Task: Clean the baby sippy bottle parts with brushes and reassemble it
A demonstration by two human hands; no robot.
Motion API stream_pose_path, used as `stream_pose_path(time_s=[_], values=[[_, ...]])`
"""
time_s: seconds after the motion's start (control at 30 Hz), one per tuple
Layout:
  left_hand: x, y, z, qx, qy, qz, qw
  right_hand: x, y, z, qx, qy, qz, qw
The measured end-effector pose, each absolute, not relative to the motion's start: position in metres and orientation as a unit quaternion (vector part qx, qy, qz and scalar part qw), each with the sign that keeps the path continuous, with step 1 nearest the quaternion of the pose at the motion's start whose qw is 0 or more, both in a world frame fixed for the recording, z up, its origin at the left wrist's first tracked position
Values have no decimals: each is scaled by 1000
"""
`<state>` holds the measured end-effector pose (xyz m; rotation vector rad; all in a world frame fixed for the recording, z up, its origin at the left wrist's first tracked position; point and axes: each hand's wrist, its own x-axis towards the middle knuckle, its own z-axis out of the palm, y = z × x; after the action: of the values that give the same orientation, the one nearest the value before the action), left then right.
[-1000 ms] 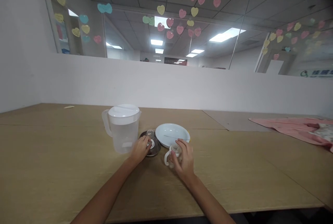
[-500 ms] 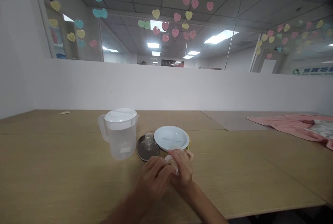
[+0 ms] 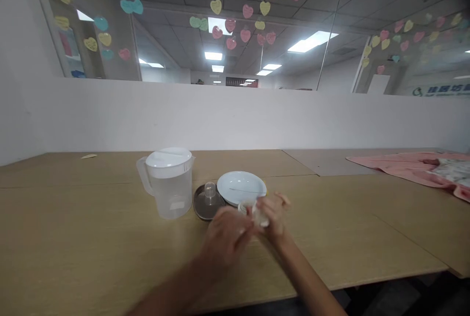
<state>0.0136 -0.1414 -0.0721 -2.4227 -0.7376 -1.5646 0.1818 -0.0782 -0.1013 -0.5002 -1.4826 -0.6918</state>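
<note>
The right hand point(image 3: 274, 209) grips a small bottle point(image 3: 259, 216) – near of the white dish point(image 3: 238, 178); the left hand point(image 3: 227, 236) (blurred, grip unclear) could knock it loose if they mistime.

On the tabletop point(image 3: 110, 237), the pitcher point(image 3: 172, 193) stands left of centre, nearer the far edge. Just right of it lies a tray point(image 3: 200, 212) bearing a cap point(image 3: 210, 190); right of that sits a bowl point(image 3: 233, 180) with a stick point(image 3: 244, 190) in it. Before the bowl, the left hand point(image 3: 227, 235) and right hand point(image 3: 273, 210) are at what seems a bottle point(image 3: 261, 217), though blurred. A scrap point(image 3: 88, 156) lies near the far left corner, a cloth point(image 3: 400, 171) towards the far right.
</note>
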Motion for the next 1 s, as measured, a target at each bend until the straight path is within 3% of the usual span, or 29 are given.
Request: stream_pose_path(time_s=[0.1,0.17,0.33,0.63,0.8,1.0], values=[[16,-101,-89,-753,-315,-577,29,184,-58,-104,-352,-472,-139,796],[18,-83,-105,-754,-348,-555,-47,183,-51,-109,-401,-414,-56,816],[22,-68,-139,-771,-358,-494,-180,178,-51,-119,-439,-560,-13,702],[16,-66,-138,-808,-367,-421,-187,168,-44,-128,-420,-534,162,716],[17,-69,-137,-800,-358,-431,-213,167,-43,-128,-394,-629,153,652],[17,-69,-138,-782,-390,-428,-230,174,-51,-126,-385,-661,86,639]])
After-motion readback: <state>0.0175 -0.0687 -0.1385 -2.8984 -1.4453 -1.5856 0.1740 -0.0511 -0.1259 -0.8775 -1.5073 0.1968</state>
